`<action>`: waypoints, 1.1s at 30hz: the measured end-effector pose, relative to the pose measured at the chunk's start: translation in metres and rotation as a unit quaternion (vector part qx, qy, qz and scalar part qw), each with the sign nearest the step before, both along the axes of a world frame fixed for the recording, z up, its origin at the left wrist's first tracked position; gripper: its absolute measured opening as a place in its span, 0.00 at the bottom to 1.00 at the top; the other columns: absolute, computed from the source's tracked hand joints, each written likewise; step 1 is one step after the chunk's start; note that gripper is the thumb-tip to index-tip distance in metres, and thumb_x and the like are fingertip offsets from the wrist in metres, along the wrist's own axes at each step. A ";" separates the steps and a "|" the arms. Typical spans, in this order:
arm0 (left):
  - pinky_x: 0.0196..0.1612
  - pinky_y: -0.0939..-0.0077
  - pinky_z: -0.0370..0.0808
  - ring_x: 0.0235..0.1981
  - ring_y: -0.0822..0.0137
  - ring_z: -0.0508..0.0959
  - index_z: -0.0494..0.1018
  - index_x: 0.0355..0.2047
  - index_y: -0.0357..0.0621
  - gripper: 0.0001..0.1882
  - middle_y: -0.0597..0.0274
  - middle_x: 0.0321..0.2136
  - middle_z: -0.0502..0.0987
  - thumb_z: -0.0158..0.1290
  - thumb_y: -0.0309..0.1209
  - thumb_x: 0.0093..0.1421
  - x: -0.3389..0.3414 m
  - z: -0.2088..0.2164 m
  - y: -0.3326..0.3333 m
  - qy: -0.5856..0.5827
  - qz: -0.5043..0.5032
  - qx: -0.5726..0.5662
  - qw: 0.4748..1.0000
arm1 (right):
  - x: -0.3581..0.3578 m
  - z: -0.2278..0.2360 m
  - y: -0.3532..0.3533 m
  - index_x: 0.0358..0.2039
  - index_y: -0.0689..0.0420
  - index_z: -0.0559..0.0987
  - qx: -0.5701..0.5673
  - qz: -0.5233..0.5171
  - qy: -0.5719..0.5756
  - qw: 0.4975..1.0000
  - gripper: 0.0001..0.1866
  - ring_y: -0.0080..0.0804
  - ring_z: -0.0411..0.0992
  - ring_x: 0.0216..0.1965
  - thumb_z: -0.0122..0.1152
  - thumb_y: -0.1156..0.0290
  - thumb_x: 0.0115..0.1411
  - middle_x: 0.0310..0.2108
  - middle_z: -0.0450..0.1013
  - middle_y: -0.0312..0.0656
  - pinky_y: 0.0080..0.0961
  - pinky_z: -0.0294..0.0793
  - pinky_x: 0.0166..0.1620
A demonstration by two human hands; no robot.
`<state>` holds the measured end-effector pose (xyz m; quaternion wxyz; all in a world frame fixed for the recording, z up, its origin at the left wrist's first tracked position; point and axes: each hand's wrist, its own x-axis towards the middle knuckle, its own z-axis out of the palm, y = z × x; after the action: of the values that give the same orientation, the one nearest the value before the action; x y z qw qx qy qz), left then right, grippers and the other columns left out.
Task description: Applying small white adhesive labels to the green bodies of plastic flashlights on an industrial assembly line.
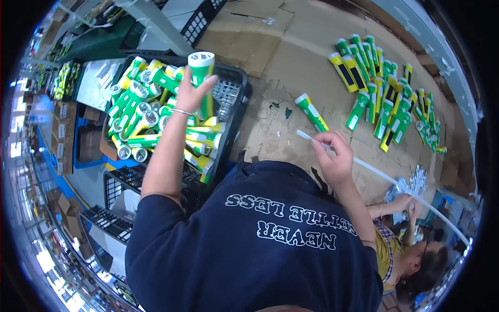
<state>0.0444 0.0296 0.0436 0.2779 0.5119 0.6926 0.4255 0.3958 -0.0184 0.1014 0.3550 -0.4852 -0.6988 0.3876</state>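
My left hand [189,96] is wrapped round a green and yellow flashlight [202,61] with a white head, held upright over the dark plastic crate [241,86]. Many similar flashlights [138,93] lie jumbled in that crate. On the right, my right hand [333,156] pinches a thin white strip [371,169] near its end. A short tip of the strip sticks out past the fingers; the rest trails off to the lower right. Just beyond these fingers, a single flashlight [312,112] lies on the cardboard-covered table [265,104].
Several rows of flashlights [384,99] lie at the table's far right. A co-worker [390,249] at the lower right handles a bundle of silvery pieces [413,182]. Black crates [112,226] stand to my left, and a metal post [158,26] rises behind the full crate.
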 end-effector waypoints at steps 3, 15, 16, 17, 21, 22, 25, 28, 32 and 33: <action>0.30 0.70 0.72 0.27 0.66 0.73 0.63 0.48 0.47 0.26 0.61 0.28 0.70 0.52 0.49 0.54 0.066 -0.028 0.001 -0.535 -0.062 -0.180 0.823 | -0.006 0.013 0.009 0.27 0.60 0.74 -0.011 0.009 0.046 0.999 0.03 0.26 0.68 0.27 0.59 0.76 0.50 0.25 0.70 0.38 0.20 0.67 0.34; 0.36 0.76 0.74 0.33 0.70 0.74 0.43 0.60 0.44 0.38 0.55 0.42 0.69 0.53 0.27 0.55 0.180 0.037 -0.027 -0.390 -0.304 -0.163 0.854 | 0.000 0.003 0.018 0.33 0.62 0.73 -0.192 0.023 0.230 0.954 0.05 0.11 0.65 0.29 0.56 0.75 0.57 0.28 0.69 0.30 0.10 0.64 0.33; 0.36 0.76 0.74 0.33 0.70 0.74 0.43 0.60 0.44 0.38 0.55 0.42 0.69 0.53 0.27 0.55 0.180 0.037 -0.028 -0.390 -0.303 -0.163 0.854 | 0.002 0.000 0.019 0.33 0.62 0.73 -0.189 0.018 0.212 0.959 0.05 0.12 0.65 0.29 0.56 0.75 0.57 0.28 0.69 0.30 0.10 0.65 0.33; 0.36 0.76 0.73 0.33 0.71 0.74 0.44 0.60 0.43 0.36 0.56 0.42 0.68 0.51 0.28 0.56 0.180 0.036 -0.030 -0.364 -0.320 -0.139 0.864 | 0.003 -0.001 0.020 0.33 0.62 0.73 -0.187 0.013 0.193 0.963 0.05 0.12 0.66 0.29 0.56 0.75 0.57 0.28 0.69 0.30 0.10 0.65 0.34; 0.37 0.77 0.73 0.34 0.72 0.73 0.47 0.59 0.43 0.30 0.59 0.42 0.68 0.46 0.33 0.60 0.178 0.039 -0.034 -0.440 -0.305 -0.141 0.833 | 0.002 -0.002 0.020 0.33 0.62 0.73 -0.175 0.023 0.192 0.965 0.05 0.12 0.66 0.29 0.56 0.75 0.57 0.28 0.70 0.31 0.10 0.65 0.33; 0.37 0.77 0.73 0.34 0.72 0.73 0.47 0.59 0.43 0.30 0.59 0.42 0.68 0.46 0.33 0.60 0.178 0.040 -0.035 -0.440 -0.305 -0.141 0.833 | 0.002 -0.003 0.019 0.32 0.62 0.73 -0.173 0.020 0.179 0.968 0.05 0.12 0.66 0.29 0.57 0.75 0.56 0.28 0.70 0.30 0.10 0.65 0.33; 0.37 0.77 0.73 0.34 0.71 0.73 0.47 0.59 0.43 0.28 0.59 0.43 0.68 0.43 0.36 0.62 0.178 0.042 -0.037 -0.465 -0.282 -0.168 0.822 | 0.000 -0.001 0.019 0.32 0.62 0.73 -0.176 0.014 0.153 0.972 0.05 0.12 0.66 0.29 0.57 0.75 0.56 0.28 0.70 0.30 0.10 0.65 0.34; 0.36 0.77 0.73 0.35 0.71 0.73 0.48 0.58 0.42 0.28 0.58 0.43 0.67 0.45 0.35 0.61 0.178 0.038 -0.038 -0.478 -0.271 -0.171 0.818 | -0.002 -0.001 0.017 0.32 0.62 0.74 -0.178 0.011 0.144 0.973 0.05 0.12 0.66 0.29 0.56 0.75 0.56 0.28 0.70 0.31 0.11 0.65 0.33; 0.30 0.78 0.74 0.31 0.71 0.75 0.52 0.56 0.39 0.25 0.57 0.38 0.70 0.46 0.32 0.61 0.185 0.021 -0.040 -0.371 -0.250 -0.093 0.890 | -0.005 -0.002 0.014 0.33 0.61 0.74 -0.128 -0.002 0.100 0.987 0.07 0.13 0.66 0.26 0.58 0.74 0.54 0.25 0.71 0.31 0.13 0.66 0.30; 0.29 0.79 0.74 0.29 0.71 0.76 0.54 0.55 0.38 0.24 0.57 0.36 0.71 0.46 0.31 0.60 0.185 0.017 -0.039 -0.351 -0.226 -0.071 0.906 | -0.006 0.003 0.012 0.33 0.61 0.74 -0.128 -0.004 0.100 0.987 0.07 0.13 0.66 0.26 0.58 0.74 0.54 0.25 0.71 0.31 0.13 0.66 0.30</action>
<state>0.2295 -0.0099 0.0606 0.6272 0.4516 0.4440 0.4533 0.3902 -0.0063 0.1044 0.3596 -0.4878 -0.6025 0.5194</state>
